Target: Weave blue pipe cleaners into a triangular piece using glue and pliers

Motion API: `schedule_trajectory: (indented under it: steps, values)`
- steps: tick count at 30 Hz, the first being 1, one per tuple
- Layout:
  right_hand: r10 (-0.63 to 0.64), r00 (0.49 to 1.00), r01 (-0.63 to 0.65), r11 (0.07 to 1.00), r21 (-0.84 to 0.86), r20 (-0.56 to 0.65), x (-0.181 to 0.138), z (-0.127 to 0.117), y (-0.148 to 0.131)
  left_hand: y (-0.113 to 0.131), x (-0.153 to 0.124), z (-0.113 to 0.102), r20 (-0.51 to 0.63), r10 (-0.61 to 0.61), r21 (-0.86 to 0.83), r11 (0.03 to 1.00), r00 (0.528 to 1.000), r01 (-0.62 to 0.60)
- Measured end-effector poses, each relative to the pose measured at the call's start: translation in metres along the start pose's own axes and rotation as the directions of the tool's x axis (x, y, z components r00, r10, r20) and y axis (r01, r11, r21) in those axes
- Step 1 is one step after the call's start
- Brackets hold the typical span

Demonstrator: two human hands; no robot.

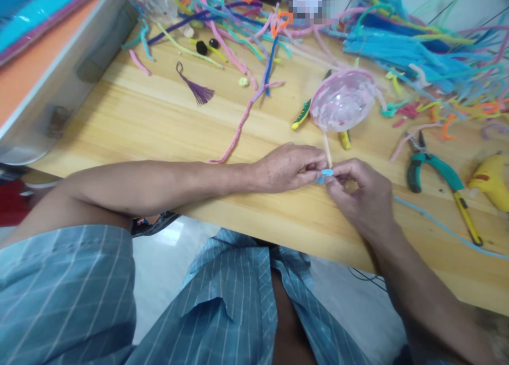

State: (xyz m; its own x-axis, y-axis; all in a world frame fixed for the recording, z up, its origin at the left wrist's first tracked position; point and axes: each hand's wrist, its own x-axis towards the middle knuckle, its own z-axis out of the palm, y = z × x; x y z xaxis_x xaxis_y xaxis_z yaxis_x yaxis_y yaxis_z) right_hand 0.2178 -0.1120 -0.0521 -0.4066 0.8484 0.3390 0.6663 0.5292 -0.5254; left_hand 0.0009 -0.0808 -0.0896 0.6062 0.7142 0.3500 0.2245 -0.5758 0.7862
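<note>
Close to the table's front edge, my left hand (292,166) and my right hand (360,195) meet fingertip to fingertip. Between them is a small loop of light blue pipe cleaner (326,173), pinched from both sides. Its details are partly covered by my fingers. Just beyond my fingertips lies a thin pale stick (327,149), reaching toward a clear plastic bowl with a pink rim (344,101). A pink pipe cleaner (238,129) lies beyond my left wrist. To the right of my right hand, a long light blue strand (437,222) runs along the table.
Teal-handled pliers (435,166) and a yellow tool (491,182) lie at the right. A heap of pipe cleaners (401,55) spreads across the back. A purple tassel (199,89) and a green-yellow cutter (302,115) lie mid-table. A clear plastic bin (79,79) stands at the left.
</note>
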Motion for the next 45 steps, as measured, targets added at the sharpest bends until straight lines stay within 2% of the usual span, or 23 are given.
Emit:
schedule_trajectory:
  steps: [6, 11, 14, 19, 22, 32, 39, 42, 45]
  values:
    - [0.037, 0.998, -0.035, 0.999, -0.041, 0.044, -0.002, 0.0, 0.004, -0.001, 0.0, 0.0, 0.022, -0.003, 0.027, 1.0, 1.0, 0.002]
    - [0.049, 0.997, -0.049, 0.999, -0.012, 0.052, -0.002, 0.0, 0.004, -0.001, 0.001, 0.001, 0.029, -0.016, 0.043, 0.999, 0.999, 0.014]
    - [0.081, 0.995, -0.084, 0.995, 0.047, 0.049, -0.002, -0.003, 0.006, 0.001, 0.001, 0.0, 0.005, -0.027, -0.012, 1.0, 1.0, 0.027]
    - [0.205, 0.979, -0.204, 0.968, 0.146, 0.011, -0.003, -0.008, 0.01, 0.004, 0.001, -0.002, -0.009, -0.13, -0.163, 0.978, 0.991, 0.127]
    - [0.253, 0.967, -0.253, 0.956, 0.149, 0.019, -0.002, -0.009, 0.009, 0.003, 0.001, -0.001, -0.015, -0.151, -0.176, 0.973, 0.988, 0.146]
    - [0.093, 0.994, -0.094, 0.995, 0.016, 0.056, 0.0, -0.001, 0.01, 0.003, 0.0, 0.0, -0.025, -0.071, -0.008, 0.997, 0.997, 0.071]
    - [0.086, 0.992, -0.082, 0.996, -0.041, 0.092, -0.003, 0.002, 0.009, -0.001, 0.001, 0.001, 0.043, -0.007, 0.109, 0.994, 0.999, 0.002]
    - [0.112, 0.989, -0.112, 0.994, -0.007, 0.093, -0.002, 0.0, 0.005, 0.0, 0.0, 0.001, 0.017, -0.021, 0.04, 0.999, 1.0, 0.021]
    - [0.238, 0.968, -0.247, 0.957, 0.154, 0.078, 0.0, -0.005, 0.003, 0.003, 0.002, 0.0, -0.021, -0.121, -0.215, 0.97, 0.992, 0.114]
